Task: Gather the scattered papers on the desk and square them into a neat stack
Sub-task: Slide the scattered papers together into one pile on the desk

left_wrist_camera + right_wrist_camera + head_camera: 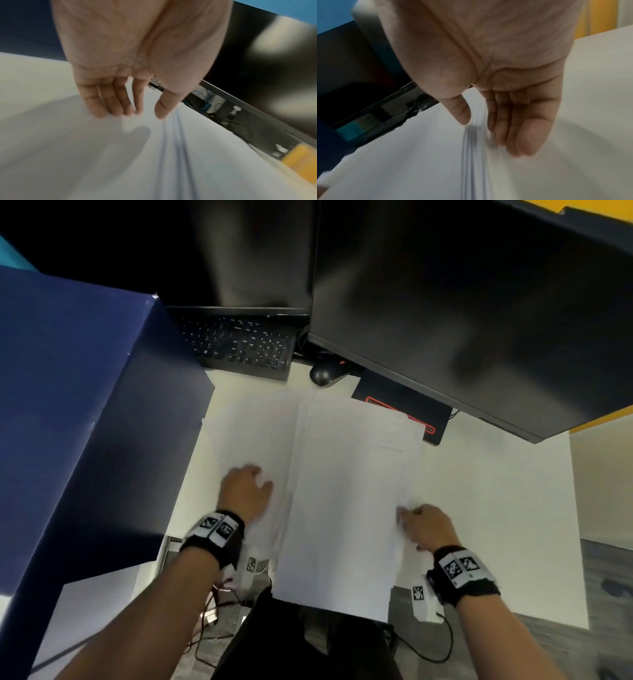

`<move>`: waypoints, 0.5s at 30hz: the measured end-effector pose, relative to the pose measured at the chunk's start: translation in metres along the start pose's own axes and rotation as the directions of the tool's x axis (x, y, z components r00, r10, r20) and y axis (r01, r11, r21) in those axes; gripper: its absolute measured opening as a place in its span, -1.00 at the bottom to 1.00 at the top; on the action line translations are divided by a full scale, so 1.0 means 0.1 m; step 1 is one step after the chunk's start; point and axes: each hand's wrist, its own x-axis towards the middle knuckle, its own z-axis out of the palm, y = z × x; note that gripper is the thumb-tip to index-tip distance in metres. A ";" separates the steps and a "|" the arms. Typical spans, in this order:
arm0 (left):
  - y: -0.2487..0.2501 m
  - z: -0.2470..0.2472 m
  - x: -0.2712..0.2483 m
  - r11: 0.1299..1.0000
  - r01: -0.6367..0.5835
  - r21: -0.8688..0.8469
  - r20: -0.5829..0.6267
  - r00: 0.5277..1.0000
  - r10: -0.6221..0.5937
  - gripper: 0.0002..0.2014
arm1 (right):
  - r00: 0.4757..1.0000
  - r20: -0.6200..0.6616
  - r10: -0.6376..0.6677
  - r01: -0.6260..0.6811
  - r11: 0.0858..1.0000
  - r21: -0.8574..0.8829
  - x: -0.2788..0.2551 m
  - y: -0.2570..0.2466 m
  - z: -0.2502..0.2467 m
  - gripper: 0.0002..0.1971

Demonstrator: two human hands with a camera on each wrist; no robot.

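Observation:
A stack of white papers (342,491) lies in the middle of the white desk (496,508), its near end hanging over the desk's front edge. The sheets are offset, so several edges show along the left side and the far end. My left hand (246,487) rests with straight fingers on the lower sheets by the stack's left edge; in the left wrist view the left hand (142,115) has its thumb just beside the layered edges of the papers (188,162). My right hand (423,525) holds the right edge. The right wrist view shows the right hand (488,135) with the paper edges (471,155) between thumb and fingers.
A tall dark blue box (85,405) stands along the left. At the back are a black keyboard (239,344), a mouse (322,373), a dark monitor (462,320) and its base with a red outline (404,412), which the stack's far corner overlaps.

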 end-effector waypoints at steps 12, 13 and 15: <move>0.22 -0.39 0.65 0.954 0.226 -0.196 -0.064 0.968 -0.242 -0.48 | 0.975 -0.216 -0.056 0.132 0.924 0.359 0.48 -0.68 -0.13 -0.48; 0.25 -0.36 0.65 0.955 0.188 -0.228 -0.054 0.977 -0.205 -0.49 | 0.976 -0.210 -0.067 0.141 0.920 0.365 0.47 -0.76 -0.08 -0.51; 0.29 -0.30 0.67 0.949 0.134 -0.286 -0.003 0.990 -0.141 -0.45 | 0.978 -0.181 -0.104 0.164 0.921 0.353 0.45 -0.87 0.01 -0.53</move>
